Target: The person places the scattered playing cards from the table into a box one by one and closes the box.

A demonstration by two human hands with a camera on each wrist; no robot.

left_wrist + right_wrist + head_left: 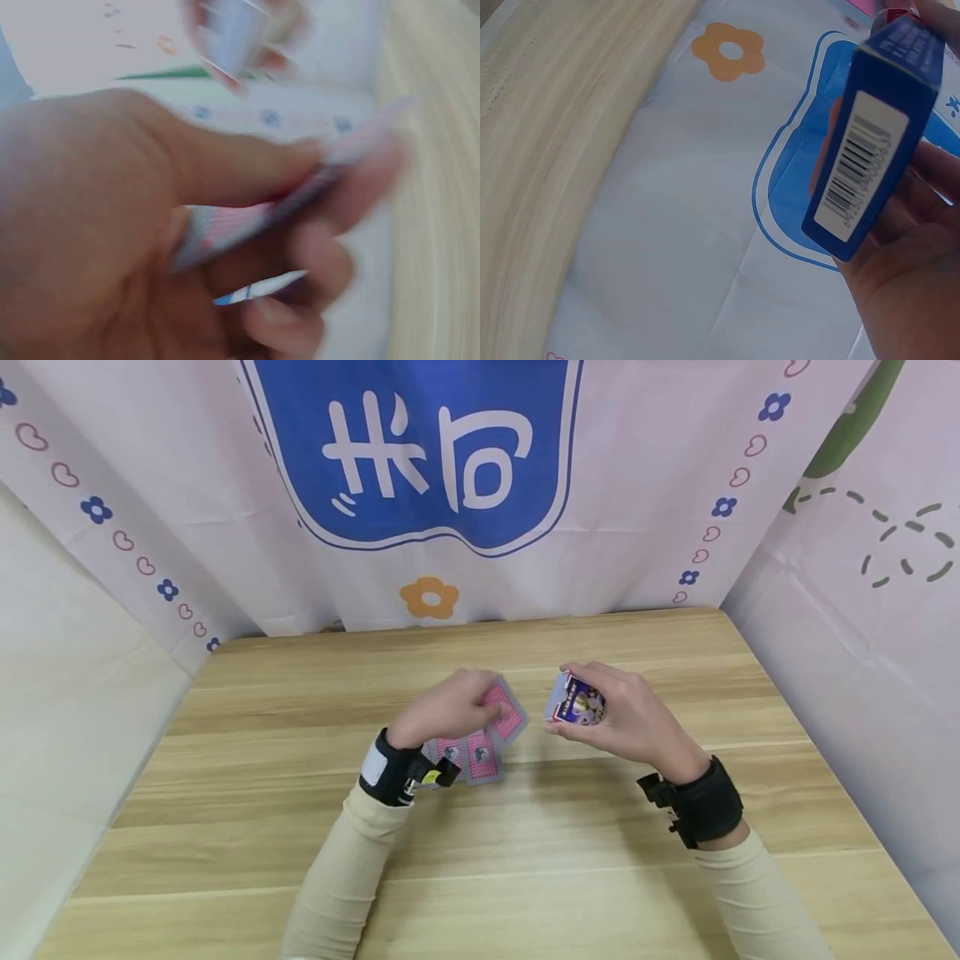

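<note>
Between the thumb and fingers of my left hand (448, 708) is a red-backed playing card (507, 714), tilted above the table. Whether it is one card or a few cannot be told, as the left wrist view is blurred. Several more red-backed playing cards (481, 757) lie overlapping below this hand, partly hidden by the hand and wrist strap. To the right, my right hand (637, 718) grips a small blue playing-card box (583, 702) off the table, its pale end toward the left hand. A barcode label shows on the side of the box (885, 135) in the right wrist view.
The work surface is a wood-grain table (600, 877). A white printed cloth (630, 510) with a blue emblem stands along its back edge, and pale walls (67, 693) flank both sides. Black straps with small cameras (705, 802) sit on both wrists.
</note>
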